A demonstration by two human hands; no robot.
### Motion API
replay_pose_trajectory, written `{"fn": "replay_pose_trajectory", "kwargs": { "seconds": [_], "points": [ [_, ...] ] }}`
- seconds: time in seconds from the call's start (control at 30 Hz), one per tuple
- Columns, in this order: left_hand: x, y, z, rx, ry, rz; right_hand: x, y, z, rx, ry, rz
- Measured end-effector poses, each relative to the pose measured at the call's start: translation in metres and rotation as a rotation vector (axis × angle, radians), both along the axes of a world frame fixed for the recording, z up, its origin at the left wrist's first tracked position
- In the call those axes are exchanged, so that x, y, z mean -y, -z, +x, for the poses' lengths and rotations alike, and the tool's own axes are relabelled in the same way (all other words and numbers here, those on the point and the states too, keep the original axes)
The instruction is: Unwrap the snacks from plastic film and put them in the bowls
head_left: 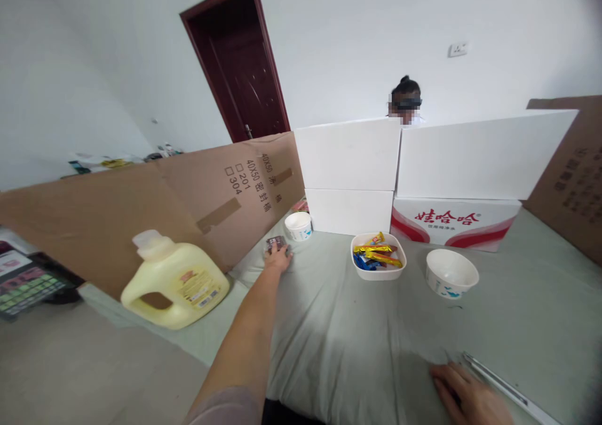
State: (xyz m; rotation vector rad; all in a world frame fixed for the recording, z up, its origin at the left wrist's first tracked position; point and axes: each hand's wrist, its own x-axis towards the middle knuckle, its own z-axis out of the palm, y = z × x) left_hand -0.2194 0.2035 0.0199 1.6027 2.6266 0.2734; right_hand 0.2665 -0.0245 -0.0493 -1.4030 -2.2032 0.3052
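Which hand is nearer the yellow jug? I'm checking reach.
Left. The left hand is stretched out just beyond the yellow jug; the right hand rests far across the cloth.

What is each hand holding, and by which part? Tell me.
Left hand grips a small dark packet by its near edge. Right hand rests flat on the cloth, holding nothing.

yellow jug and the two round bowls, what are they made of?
Yellow jug: looks like glossy moulded plastic, with a built-in handle and a soft sheen. Round bowls: probably coated paper, matte white with thin rolled rims and printed sides; thin plastic is possible.
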Motion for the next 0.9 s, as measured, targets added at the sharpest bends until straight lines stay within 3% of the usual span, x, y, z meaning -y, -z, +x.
{"fn": "replay_pose_trajectory", "kwargs": {
  "seconds": [0.13,0.27,0.33,0.43,0.5,0.6,0.77,0.83,0.9],
  "points": [
    [0.026,0.006,0.03,-0.068,0.078,0.032,0.001,-0.003,-0.002,0.008,0.018,-0.018],
    [0.082,0.014,0.072,-0.1,0.22,0.082,0.001,-0.005,-0.004,0.024,0.021,-0.035],
    [0.116,0.021,0.097,-0.084,0.365,0.154,0.001,-0.006,-0.005,0.039,0.03,-0.041],
    [0.165,0.031,0.139,0.111,0.657,0.325,0.002,-0.011,-0.008,0.067,0.049,-0.053],
    [0.189,0.034,0.167,0.318,0.757,0.415,0.003,-0.014,-0.009,0.075,0.058,-0.062],
    [0.207,0.033,0.205,0.678,0.743,0.468,0.004,-0.017,-0.009,0.042,0.071,-0.054],
    [0.202,0.033,0.248,1.352,0.507,0.19,0.004,-0.014,-0.004,-0.197,0.121,0.042],
    [0.198,0.038,0.258,1.405,0.484,0.145,0.005,-0.014,-0.002,-0.261,0.097,0.056],
    [0.198,0.044,0.265,1.327,0.51,0.176,0.006,-0.015,-0.001,-0.28,0.057,0.06]
  ]
}}
